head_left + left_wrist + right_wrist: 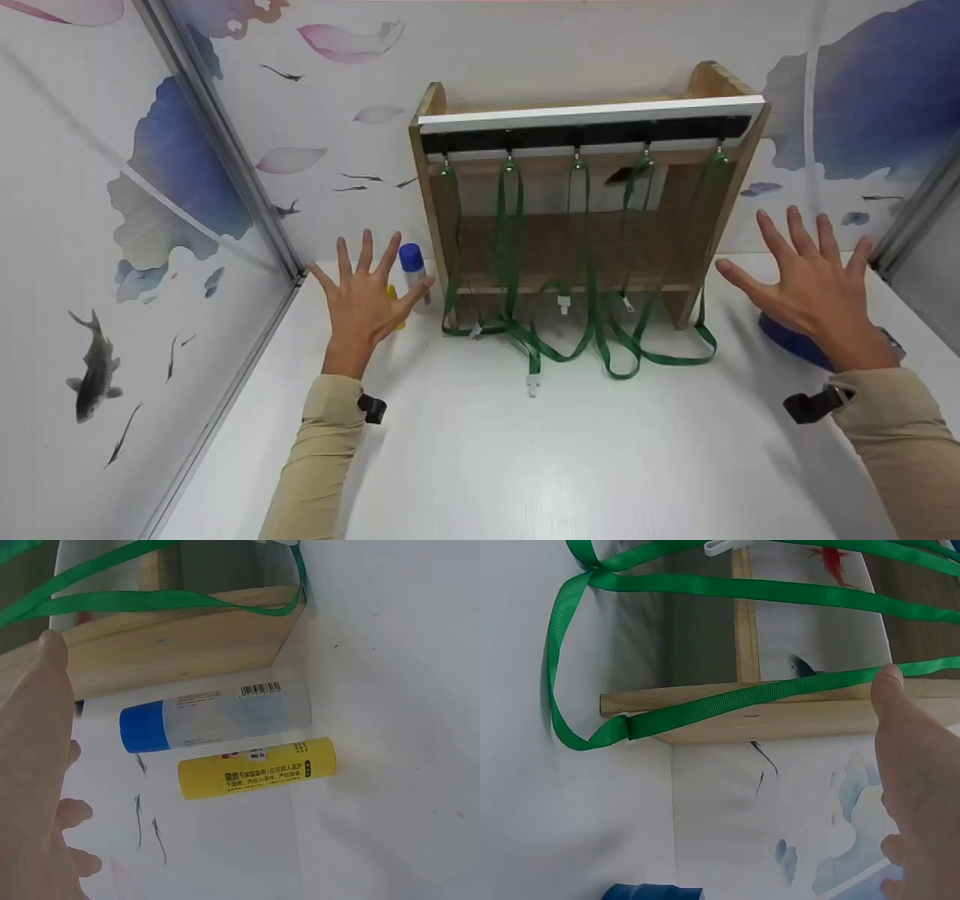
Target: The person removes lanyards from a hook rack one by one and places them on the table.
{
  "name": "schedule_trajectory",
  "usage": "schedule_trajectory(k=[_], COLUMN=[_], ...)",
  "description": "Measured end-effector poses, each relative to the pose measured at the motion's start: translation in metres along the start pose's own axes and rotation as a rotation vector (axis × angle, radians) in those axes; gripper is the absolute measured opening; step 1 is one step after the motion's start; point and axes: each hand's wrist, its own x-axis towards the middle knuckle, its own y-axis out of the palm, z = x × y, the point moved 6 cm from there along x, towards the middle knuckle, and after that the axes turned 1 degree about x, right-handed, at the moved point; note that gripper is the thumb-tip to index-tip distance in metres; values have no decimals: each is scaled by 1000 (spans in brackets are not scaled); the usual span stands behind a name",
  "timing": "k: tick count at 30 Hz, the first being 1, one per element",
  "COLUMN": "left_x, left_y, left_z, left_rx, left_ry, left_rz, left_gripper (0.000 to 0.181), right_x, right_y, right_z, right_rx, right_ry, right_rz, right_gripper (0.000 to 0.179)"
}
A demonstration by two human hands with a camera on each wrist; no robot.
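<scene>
Several green lanyards (510, 232) hang by metal clips from a black strip (544, 138) on a wooden rack (570, 247). Their lower loops and pale plastic buckles lie on the white table. My left hand (358, 304) is held with spread fingers left of the rack, touching nothing that I can see. Nearest to it stand a clear tube with a blue cap (217, 716) and a yellow tube (259, 769). To the right of the rack, my right hand (814, 292) also has its fingers spread and holds nothing. In the right wrist view its thumb overlaps a green lanyard (757, 694); contact is unclear.
A dark blue object (791, 341) sits on the table (600, 450) partly behind the right hand; its kind is hidden. Printed wall panels (315, 90) enclose the back and the sides. Metal posts (225, 142) stand at the corners.
</scene>
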Motion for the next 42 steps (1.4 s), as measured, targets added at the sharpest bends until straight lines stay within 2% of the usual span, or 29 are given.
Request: schedule_trajectory(k=[6,10,14,17,22,26,30,34,37,42], left_x=[3,2,-1,-2,-2,2,8,12,12,11], left_y=[2,5,7,5,-1,-1,2,8,12,14], left_z=[-5,-9,-12,-15,-26,-39,-52,-61,-63,-62], left_rx=[-9,2,8,-28,-191,-366,-513,-633,-682,-729], left_ry=[5,20,36,42,56,70,65,57,40,21], left_rz=[-10,-42,-110,-182,-302,-347,-354,-329,-303,-282], left_gripper=[95,92,89,87,73,63,57,54,55,55], right_x=[0,-4,-13,-22,-31,-29,-24,-21,-19,-17], right_y=[0,-1,-2,-5,-9,-7,-3,1,4,8], right_z=[-3,-5,-1,9,39,61,73,77,78,75], right_rx=[8,13,66,152,318,448,522,549,565,581], right_ry=[26,53,62,75,72,22,30,57,60,70], right_rz=[-26,-57,-111,-205,-411,-509,-571,-619,-631,-627], right_gripper=[105,107,103,91,63,53,48,38,33,35])
